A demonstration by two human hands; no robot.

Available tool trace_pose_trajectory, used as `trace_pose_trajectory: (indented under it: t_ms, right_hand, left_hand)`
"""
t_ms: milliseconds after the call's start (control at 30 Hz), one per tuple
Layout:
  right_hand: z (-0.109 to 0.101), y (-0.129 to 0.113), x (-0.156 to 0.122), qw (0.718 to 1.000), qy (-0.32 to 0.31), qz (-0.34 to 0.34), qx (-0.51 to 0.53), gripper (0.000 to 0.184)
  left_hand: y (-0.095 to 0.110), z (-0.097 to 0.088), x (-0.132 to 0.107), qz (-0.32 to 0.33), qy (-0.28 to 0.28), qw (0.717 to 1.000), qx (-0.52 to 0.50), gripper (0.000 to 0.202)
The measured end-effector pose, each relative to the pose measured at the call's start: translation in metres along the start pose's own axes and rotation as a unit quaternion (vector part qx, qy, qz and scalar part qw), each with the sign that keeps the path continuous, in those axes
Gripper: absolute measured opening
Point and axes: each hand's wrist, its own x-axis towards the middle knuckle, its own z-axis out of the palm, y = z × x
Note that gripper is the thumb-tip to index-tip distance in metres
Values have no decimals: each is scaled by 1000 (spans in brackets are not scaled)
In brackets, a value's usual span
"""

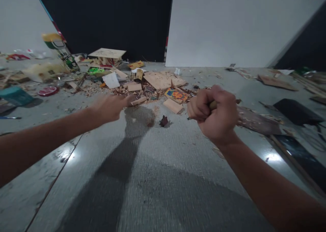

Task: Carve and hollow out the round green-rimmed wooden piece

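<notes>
My left hand [109, 107], smeared by motion, reaches in from the left with its index finger stretched out. Its fingertip is at a small strip of wood [139, 101] on the edge of the scrap pile; I cannot tell whether it presses on it. My right hand [215, 114] is closed in a fist above the floor. A slim stick-like thing [213, 105] with a tan end shows in that fist, and a dark tip sticks out below the fingers; its kind is hidden. Between the hands lie a pale wood block [173, 106] and a small dark reddish-brown piece [164, 121].
Wood shavings, a thin board [163, 79] and a colourful card [177, 95] lie ahead. On the left are a teal block [15, 95], a red lid [48, 91] and a tilted printed container [59, 50]. A black device [296, 111] with a cable and a dark glossy panel [302, 157] are right.
</notes>
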Motion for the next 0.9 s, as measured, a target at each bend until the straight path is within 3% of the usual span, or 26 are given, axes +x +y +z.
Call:
trace_pose_trajectory:
  t_ms: [67,200,267,367,467,533,667,900]
  right_hand:
    - [-2,1,1,1000,-1,-1,14,57]
    - [-6,6,3,1000,-21,2,16,56]
    - [-7,9,4,999,-38,12,-22,53]
    - [-6,11,2,984,-115,66,-119,40]
    - [-6,12,-5,949,-220,145,-171,33]
    - [-7,14,-10,933,-253,171,-189,34]
    - [-10,20,-15,909,-291,190,-230,29]
    - [-13,18,-10,886,-359,208,-206,18]
  left_hand:
    - [-4,-9,2,-6,17,1000,-18,46]
    - [3,-28,9,-31,-5,995,-96,47]
    - [19,-31,7,-47,13,972,-231,54]
    - [54,-21,-5,-64,19,906,-418,72]
    - [87,0,-25,-96,18,868,-487,75]
    - [102,14,-38,-110,13,846,-522,73]
    - [111,29,-54,-128,-16,821,-555,72]
    - [114,28,-58,-134,-43,795,-591,77]
